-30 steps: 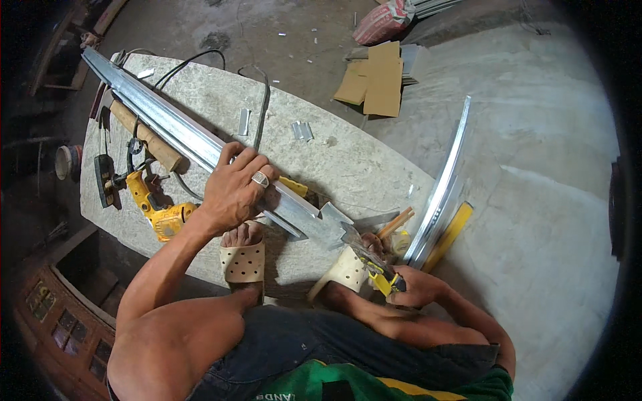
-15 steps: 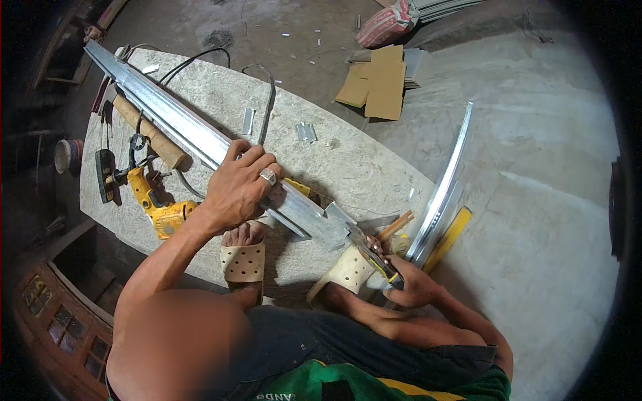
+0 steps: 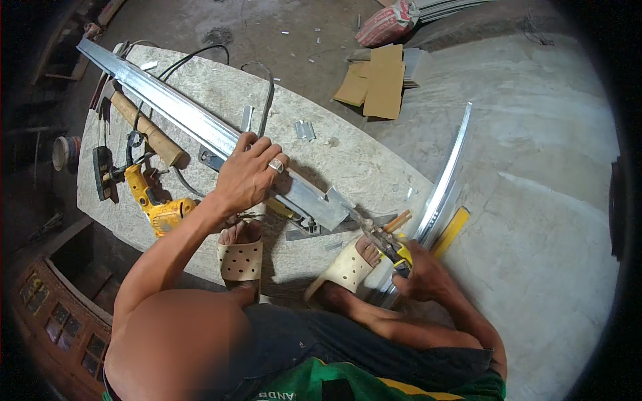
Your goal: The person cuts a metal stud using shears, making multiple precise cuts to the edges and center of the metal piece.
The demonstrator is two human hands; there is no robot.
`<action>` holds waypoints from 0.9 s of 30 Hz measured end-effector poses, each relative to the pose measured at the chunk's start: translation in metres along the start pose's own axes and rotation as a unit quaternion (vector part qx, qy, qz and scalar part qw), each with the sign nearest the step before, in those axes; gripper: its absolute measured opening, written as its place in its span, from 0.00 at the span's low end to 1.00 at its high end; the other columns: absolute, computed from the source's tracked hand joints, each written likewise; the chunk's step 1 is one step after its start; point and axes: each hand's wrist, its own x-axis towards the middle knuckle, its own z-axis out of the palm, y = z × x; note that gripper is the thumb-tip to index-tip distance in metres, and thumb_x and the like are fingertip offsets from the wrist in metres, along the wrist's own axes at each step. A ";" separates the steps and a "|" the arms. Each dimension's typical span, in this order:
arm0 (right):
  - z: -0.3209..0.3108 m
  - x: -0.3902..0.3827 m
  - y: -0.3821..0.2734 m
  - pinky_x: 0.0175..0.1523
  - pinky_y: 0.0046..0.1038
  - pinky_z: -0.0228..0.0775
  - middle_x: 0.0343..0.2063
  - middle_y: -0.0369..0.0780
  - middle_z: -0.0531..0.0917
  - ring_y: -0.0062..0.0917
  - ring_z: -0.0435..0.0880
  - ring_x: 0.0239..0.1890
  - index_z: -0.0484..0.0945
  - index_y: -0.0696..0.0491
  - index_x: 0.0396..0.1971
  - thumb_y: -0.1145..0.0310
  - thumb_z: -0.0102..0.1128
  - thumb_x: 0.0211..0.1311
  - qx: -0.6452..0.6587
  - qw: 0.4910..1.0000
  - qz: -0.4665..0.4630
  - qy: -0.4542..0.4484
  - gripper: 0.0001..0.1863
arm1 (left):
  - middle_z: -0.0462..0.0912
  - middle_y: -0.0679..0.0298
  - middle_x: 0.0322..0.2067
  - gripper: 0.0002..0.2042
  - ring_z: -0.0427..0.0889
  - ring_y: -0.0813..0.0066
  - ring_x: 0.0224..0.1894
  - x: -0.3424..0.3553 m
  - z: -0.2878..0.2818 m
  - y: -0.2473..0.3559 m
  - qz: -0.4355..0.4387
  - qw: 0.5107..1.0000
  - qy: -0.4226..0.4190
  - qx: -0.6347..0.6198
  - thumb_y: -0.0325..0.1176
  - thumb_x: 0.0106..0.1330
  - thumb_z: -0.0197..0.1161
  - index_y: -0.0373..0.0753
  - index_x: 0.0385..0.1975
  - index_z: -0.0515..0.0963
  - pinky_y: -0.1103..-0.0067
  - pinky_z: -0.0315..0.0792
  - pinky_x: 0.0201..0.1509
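Note:
My left hand (image 3: 249,175), with a ring on one finger, is wrapped over a long silver metal channel (image 3: 177,103) that slants from the far left toward my right foot. The channel's cut end has a bent flap (image 3: 340,200). My right hand (image 3: 426,274) is closed on the yellow-and-black handles of metal snips (image 3: 381,237). The snips' jaws are at that flap; whether they bite into it I cannot tell. Below the channel, a partly hidden yellow tool (image 3: 284,208) and a flat metal strip (image 3: 304,234) lie near my feet.
A yellow drill (image 3: 164,208), a wooden roller (image 3: 150,134) and black cables lie on the pale board (image 3: 361,160). Metal offcuts (image 3: 304,130) sit beyond the channel. Right of my sandal (image 3: 341,271) are another shiny channel (image 3: 447,174) and a yellow bar (image 3: 451,232). Cardboard (image 3: 384,87) lies farther off.
The channel has shifted and tilted slightly, uncovering more of the yellow tool and strip beneath. My left hand has moved a little right, and my right hand has moved right with the snips.

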 end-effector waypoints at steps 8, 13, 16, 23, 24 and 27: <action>-0.009 0.013 0.030 0.54 0.38 0.65 0.41 0.52 0.74 0.41 0.74 0.45 0.66 0.63 0.49 0.62 0.63 0.45 0.108 0.977 -0.129 -0.134 0.32 | 0.71 0.63 0.31 0.07 0.72 0.65 0.41 0.010 -0.013 0.002 -0.008 0.999 0.034 0.006 0.31 0.60 0.49 0.43 0.37 0.71 0.64 0.61 0.55; 0.009 0.013 0.040 0.56 0.33 0.62 0.43 0.49 0.72 0.35 0.70 0.48 0.66 0.62 0.51 0.62 0.63 0.46 0.168 0.962 -0.201 -0.078 0.32 | 0.71 0.63 0.30 0.07 0.72 0.65 0.41 0.013 -0.016 0.002 -0.011 0.999 0.046 -0.002 0.31 0.59 0.50 0.42 0.36 0.71 0.64 0.61 0.55; 0.017 0.017 0.063 0.57 0.32 0.62 0.44 0.48 0.71 0.33 0.69 0.49 0.65 0.61 0.52 0.62 0.63 0.47 0.160 0.952 -0.258 -0.037 0.32 | 0.71 0.63 0.31 0.08 0.72 0.65 0.41 0.016 -0.021 0.003 -0.004 0.998 0.055 -0.010 0.31 0.57 0.51 0.42 0.36 0.71 0.64 0.61 0.55; -0.022 0.006 0.030 0.56 0.32 0.64 0.44 0.44 0.72 0.29 0.71 0.48 0.67 0.59 0.53 0.59 0.62 0.48 0.146 0.964 -0.127 -0.183 0.32 | 0.71 0.64 0.31 0.10 0.72 0.66 0.41 0.012 -0.018 0.002 -0.006 0.998 0.055 0.005 0.29 0.54 0.54 0.42 0.37 0.71 0.63 0.61 0.55; -0.022 0.006 0.030 0.56 0.32 0.64 0.44 0.44 0.72 0.29 0.71 0.48 0.67 0.59 0.53 0.59 0.62 0.48 0.146 0.964 -0.127 -0.183 0.32 | 0.71 0.64 0.31 0.10 0.72 0.66 0.41 0.012 -0.017 0.002 -0.007 0.998 0.057 0.009 0.29 0.53 0.54 0.42 0.37 0.71 0.63 0.61 0.55; -0.014 0.007 0.039 0.57 0.33 0.64 0.44 0.43 0.73 0.29 0.72 0.48 0.68 0.58 0.53 0.59 0.62 0.48 0.132 0.964 -0.188 -0.135 0.32 | 0.71 0.64 0.31 0.10 0.72 0.66 0.41 0.013 -0.016 0.002 -0.007 0.999 0.047 0.010 0.29 0.53 0.54 0.41 0.37 0.71 0.64 0.61 0.55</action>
